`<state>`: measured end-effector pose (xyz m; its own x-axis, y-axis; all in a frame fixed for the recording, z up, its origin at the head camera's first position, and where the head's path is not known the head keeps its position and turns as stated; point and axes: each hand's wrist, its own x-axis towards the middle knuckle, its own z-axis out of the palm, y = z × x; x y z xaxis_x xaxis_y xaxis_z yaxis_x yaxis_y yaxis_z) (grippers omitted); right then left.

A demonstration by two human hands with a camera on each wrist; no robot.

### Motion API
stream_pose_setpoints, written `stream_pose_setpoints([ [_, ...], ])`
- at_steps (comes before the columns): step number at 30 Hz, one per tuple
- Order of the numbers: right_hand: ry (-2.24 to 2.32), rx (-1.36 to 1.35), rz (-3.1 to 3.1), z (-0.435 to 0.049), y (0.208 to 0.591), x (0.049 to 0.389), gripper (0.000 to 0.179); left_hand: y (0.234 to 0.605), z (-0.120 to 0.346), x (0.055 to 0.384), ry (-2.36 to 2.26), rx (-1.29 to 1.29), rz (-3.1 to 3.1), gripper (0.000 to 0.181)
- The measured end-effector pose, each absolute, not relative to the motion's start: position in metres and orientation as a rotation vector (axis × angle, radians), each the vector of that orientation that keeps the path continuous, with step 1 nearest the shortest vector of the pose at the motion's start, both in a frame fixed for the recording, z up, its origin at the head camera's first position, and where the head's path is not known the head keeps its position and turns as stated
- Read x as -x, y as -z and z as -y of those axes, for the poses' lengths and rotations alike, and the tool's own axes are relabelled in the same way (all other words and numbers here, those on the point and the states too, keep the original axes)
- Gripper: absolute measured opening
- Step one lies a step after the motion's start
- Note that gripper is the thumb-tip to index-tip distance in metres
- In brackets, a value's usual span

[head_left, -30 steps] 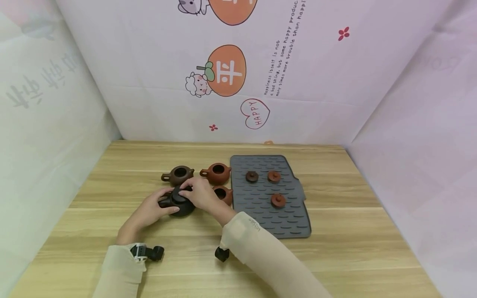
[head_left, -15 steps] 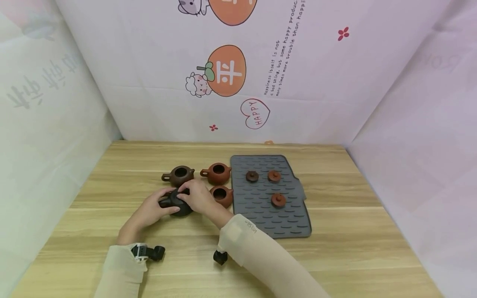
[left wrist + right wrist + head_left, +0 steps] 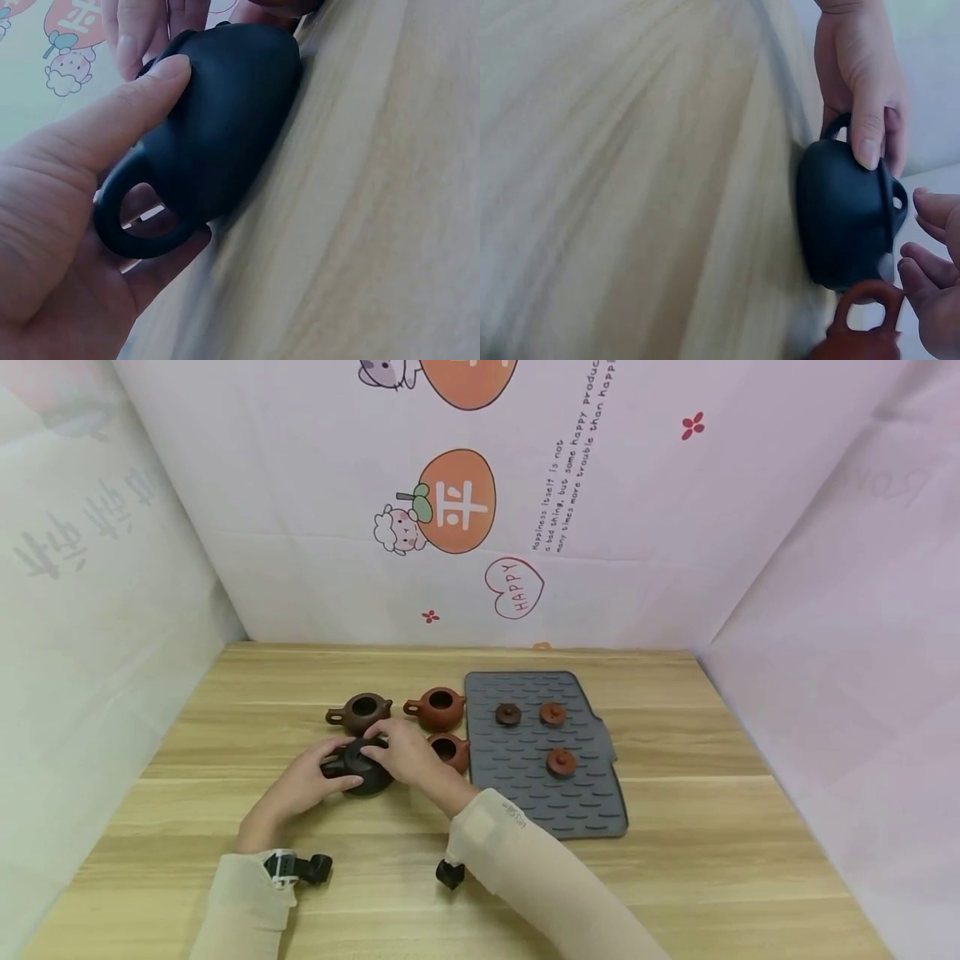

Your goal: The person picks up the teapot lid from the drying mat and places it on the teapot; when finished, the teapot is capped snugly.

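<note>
A black teapot (image 3: 369, 779) stands on the wooden table, its lid (image 3: 888, 196) on top with a looped knob (image 3: 901, 196). My left hand (image 3: 303, 781) grips the pot at the handle side, thumb on the near shoulder and fingers beyond the handle (image 3: 120, 225). Over the lid is my right hand (image 3: 408, 753); in the right wrist view its thumb and fingers (image 3: 928, 274) are bent and parted beside the knob, with no clear pinch. Close by stand a dark brown teapot (image 3: 358, 720) and two reddish teapots (image 3: 441, 717), all lidless.
A grey ridged mat (image 3: 525, 802) lies to the right of the pots. On it rest a dark brown lid (image 3: 508, 714) and two reddish lids (image 3: 561, 762). In the right wrist view a reddish teapot's handle (image 3: 870, 292) is close to the black pot.
My right hand shifts slightly over the black teapot's lid, first toward me and then back. My left hand keeps its grip, and the other pots and lids stay put.
</note>
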<state>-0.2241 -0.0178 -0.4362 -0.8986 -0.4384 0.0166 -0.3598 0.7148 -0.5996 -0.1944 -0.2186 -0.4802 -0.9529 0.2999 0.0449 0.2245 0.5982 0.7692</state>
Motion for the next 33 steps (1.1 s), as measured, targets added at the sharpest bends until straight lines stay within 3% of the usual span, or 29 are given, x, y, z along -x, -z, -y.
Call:
stream_pose_setpoints([
  [10, 1.065, 0.713, -2.802, -0.026, 0.415, 0.221, 0.023, 0.461, 0.206, 0.195, -1.253, -0.374, -2.752, 0.088],
  [24, 1.162, 0.635, -2.849, -0.105, 0.419, 0.206, 0.020, 0.444, 0.157, 0.198, -1.259, -0.543, -2.801, 0.071],
  [33, 1.112, 0.434, -2.956, -0.171, 0.433, 0.203, 0.023, 0.450, 0.120, 0.203, -1.164, -0.564, -2.777, 0.073],
])
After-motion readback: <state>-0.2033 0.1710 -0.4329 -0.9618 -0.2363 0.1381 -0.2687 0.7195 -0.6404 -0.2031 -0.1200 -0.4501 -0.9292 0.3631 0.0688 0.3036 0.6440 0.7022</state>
